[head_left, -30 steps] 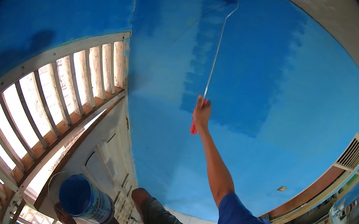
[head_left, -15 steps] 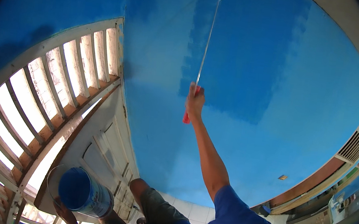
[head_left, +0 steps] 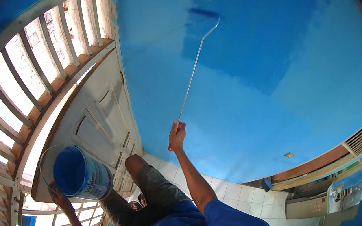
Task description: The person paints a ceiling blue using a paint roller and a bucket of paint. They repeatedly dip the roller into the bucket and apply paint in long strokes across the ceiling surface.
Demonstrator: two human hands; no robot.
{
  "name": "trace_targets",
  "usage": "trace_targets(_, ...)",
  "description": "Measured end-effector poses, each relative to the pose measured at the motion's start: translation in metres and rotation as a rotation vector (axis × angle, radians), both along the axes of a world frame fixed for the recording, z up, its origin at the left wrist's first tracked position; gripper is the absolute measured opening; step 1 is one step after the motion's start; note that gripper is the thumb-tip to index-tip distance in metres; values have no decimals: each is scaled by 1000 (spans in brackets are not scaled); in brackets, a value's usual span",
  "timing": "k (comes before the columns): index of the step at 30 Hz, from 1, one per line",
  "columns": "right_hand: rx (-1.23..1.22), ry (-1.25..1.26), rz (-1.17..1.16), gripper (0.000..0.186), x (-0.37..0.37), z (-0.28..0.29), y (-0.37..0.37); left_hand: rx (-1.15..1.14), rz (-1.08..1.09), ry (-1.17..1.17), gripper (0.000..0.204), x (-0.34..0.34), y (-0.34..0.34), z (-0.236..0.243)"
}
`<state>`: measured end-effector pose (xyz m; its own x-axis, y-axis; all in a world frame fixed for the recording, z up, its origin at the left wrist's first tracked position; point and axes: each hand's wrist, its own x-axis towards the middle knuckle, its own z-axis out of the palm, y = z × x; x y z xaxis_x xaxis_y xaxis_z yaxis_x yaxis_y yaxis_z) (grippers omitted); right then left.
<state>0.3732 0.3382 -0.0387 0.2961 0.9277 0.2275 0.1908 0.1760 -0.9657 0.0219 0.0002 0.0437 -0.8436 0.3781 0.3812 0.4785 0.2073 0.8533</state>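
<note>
1. Slats of a whitish wooden transom grille (head_left: 28, 71) fill the far left, with bright daylight showing between them and a brown wooden frame beneath.
2. Just right of the grille, a pale panelled door (head_left: 93, 125) stands beside the wall.
3. At the lower left, the left hand (head_left: 58, 197) grips a paint can (head_left: 80, 176) from below, fingers curled round its base; the can is tilted, holds blue paint, and has a thin wire handle on its left side.
4. At the centre, the right hand (head_left: 177, 135) is clenched round the red grip of a paint roller (head_left: 194, 69); its thin metal rod runs up to the roller head, which lies against the wall high up.
5. Behind the roller, the blue wall (head_left: 255, 99) shows a darker, fresher patch around and to the right of the head, with lighter blue elsewhere.
6. Below, the person's bent knee and blue sleeve come in from the lower edge over a white tiled floor (head_left: 234, 196).
7. At the far right, a brown-framed opening with a louvred vent (head_left: 358, 139) sits by the wall, with cluttered furniture beneath it, too small to tell apart.
</note>
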Motion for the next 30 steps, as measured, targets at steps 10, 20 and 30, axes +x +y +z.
trace_targets(10,-195,22,-48,38,-6,-136,-65,30,-15,-103,31,4,-1,4)
trace_targets(20,-128,-12,-38,40,1,-97,-40,57,19,-14,41,-2,-2,-8)
trace_targets(30,-223,-200,-132,40,70,-117,-103,20,-37,-82,31,1,-3,-3)
